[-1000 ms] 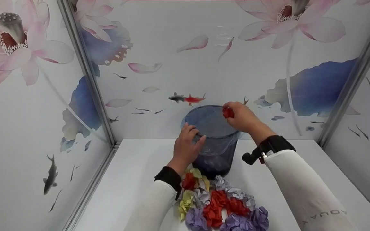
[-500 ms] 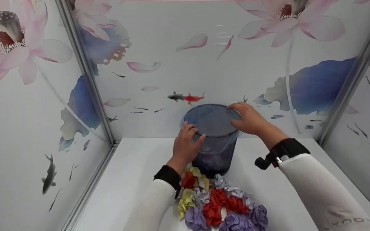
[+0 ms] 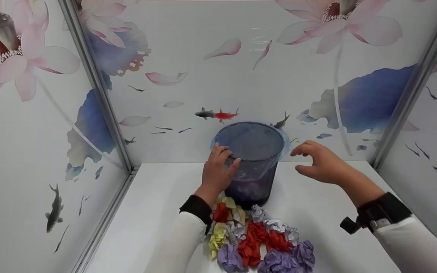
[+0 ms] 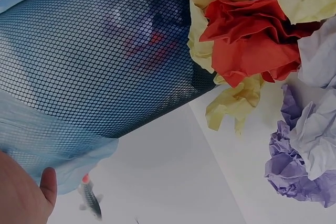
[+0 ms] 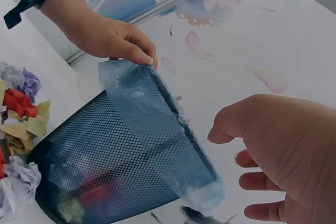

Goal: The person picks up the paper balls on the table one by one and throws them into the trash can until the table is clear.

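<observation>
A dark mesh wastebasket (image 3: 254, 189) stands at the back of the white table, with a thin blue plastic bag (image 5: 131, 95) folded over its rim. My left hand (image 3: 218, 168) grips the near left side of that rim, thumb outside, as the right wrist view also shows. To the right of the basket, apart from it, my right hand (image 3: 323, 163) hovers with loosely bent fingers and holds nothing. Through the mesh, red and pale crumpled shapes show low inside. In front of the basket lie several crumpled paper balls: red (image 3: 249, 248), yellow (image 3: 217, 239), purple (image 3: 230, 258) and pale grey (image 3: 258, 213).
White panels printed with lotus flowers and fish enclose the table (image 3: 157, 197) at the back (image 3: 188, 45) and both sides. Metal corner strips (image 3: 97, 83) run up between them. The back panel rises close behind the basket.
The red paper ball that my right hand held over the basket is out of its fingers. That hand has moved right, away from the rim. The left hand stays on the rim.
</observation>
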Demonstrator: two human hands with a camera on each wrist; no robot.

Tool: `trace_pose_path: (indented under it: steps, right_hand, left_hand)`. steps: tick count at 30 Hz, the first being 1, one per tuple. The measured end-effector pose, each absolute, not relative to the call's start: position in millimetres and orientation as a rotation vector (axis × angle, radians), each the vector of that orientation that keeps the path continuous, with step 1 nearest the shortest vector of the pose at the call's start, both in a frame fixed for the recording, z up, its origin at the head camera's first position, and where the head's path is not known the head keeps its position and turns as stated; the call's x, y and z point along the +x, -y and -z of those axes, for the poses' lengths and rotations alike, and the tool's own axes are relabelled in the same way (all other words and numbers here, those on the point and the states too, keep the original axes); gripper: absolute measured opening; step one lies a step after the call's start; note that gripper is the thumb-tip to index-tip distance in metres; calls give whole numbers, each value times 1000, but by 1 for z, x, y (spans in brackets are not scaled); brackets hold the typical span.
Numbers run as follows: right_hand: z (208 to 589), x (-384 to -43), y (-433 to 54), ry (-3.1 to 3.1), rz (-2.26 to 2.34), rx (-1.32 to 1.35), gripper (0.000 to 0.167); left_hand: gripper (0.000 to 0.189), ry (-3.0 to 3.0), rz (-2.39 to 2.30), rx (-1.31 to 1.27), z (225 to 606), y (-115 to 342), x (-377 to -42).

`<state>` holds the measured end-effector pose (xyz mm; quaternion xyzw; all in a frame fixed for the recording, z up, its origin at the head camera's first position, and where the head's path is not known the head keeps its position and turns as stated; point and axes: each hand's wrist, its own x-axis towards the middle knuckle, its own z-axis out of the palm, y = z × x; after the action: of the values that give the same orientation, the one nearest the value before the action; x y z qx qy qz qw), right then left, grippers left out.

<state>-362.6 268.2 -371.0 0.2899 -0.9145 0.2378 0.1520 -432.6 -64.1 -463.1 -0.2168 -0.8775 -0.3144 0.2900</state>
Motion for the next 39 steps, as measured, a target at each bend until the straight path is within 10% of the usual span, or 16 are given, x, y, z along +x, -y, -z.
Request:
trace_pose_path:
  steps: [39]
  right_hand:
    - [598, -283, -292, 3110, -1223, 510, 25]
  left_hand:
    - [48, 2345, 854, -564, 464, 65, -432]
